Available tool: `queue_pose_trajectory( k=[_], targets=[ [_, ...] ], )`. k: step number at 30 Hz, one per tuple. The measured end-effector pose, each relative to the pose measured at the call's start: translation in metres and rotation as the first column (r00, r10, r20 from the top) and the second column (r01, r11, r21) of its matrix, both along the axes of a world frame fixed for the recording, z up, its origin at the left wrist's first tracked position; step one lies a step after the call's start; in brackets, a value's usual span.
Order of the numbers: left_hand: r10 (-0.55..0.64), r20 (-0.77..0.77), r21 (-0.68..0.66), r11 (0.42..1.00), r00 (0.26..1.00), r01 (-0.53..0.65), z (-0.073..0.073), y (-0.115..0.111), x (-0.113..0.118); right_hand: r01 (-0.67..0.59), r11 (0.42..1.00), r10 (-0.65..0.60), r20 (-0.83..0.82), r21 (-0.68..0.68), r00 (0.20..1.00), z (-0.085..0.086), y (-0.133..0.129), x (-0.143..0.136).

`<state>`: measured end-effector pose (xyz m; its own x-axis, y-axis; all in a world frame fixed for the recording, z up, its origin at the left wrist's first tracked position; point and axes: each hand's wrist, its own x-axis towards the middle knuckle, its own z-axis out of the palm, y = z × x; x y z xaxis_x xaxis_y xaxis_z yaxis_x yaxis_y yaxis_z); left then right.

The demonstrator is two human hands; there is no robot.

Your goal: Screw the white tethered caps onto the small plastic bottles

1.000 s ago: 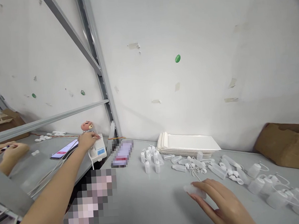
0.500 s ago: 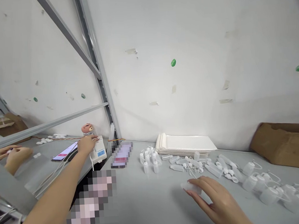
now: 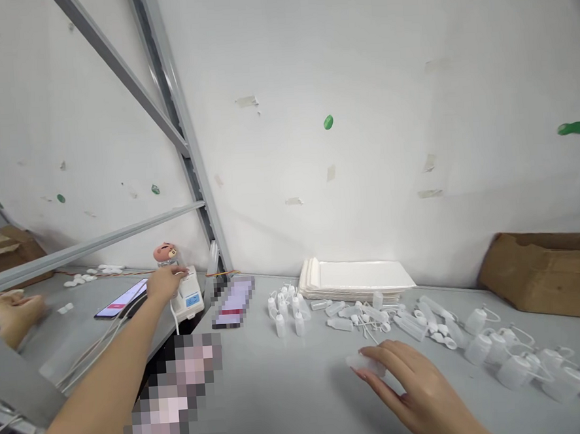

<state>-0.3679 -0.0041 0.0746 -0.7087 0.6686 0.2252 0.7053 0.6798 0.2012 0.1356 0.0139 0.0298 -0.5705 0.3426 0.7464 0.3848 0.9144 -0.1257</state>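
Note:
My left hand [image 3: 165, 285] reaches far out to the left, its fingers closed over a white power strip [image 3: 190, 290]. A white plug-like block with a cable lies just under that hand, and what the fingertips grip is hidden. Low over the grey table, my right hand [image 3: 408, 380] pinches a small translucent plastic bottle [image 3: 366, 364] between thumb and fingers, lying sideways. Beyond it are loose bottles [image 3: 340, 324], white caps [image 3: 443, 334] and thin tips in a pile. Several capped bottles [image 3: 279, 325] stand upright left of the pile, and larger capped bottles [image 3: 513, 371] sit at the right.
White foam sheets [image 3: 362, 277] are stacked against the wall. A brown cardboard box [image 3: 544, 277] stands at the right. One phone [image 3: 233, 302] lies by the metal post [image 3: 192, 151], another phone [image 3: 123, 299] on the left table. Another person's hands [image 3: 18, 315] show at the far left.
The view has shifted slightly, moving most things a little left in the picture. Both of my hands keep about the same place and grip. The other person's hands have moved slightly.

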Motion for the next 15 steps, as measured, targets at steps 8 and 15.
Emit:
queue_pose_trajectory(
  k=[8, 15],
  targets=[
    [0.044, -0.034, 0.036, 0.998, 0.998, -0.043, -0.001, 0.000, 0.002, -0.002, 1.000, 0.002, 0.010, -0.006, 1.000, -0.005, 0.004, 0.000],
    [0.047, -0.073, 0.130, 0.991, 0.996, -0.037, -0.001, -0.003, 0.011, -0.002, 1.000, 0.002, 0.013, -0.019, 1.000, -0.006, 0.002, 0.000]
  ],
)
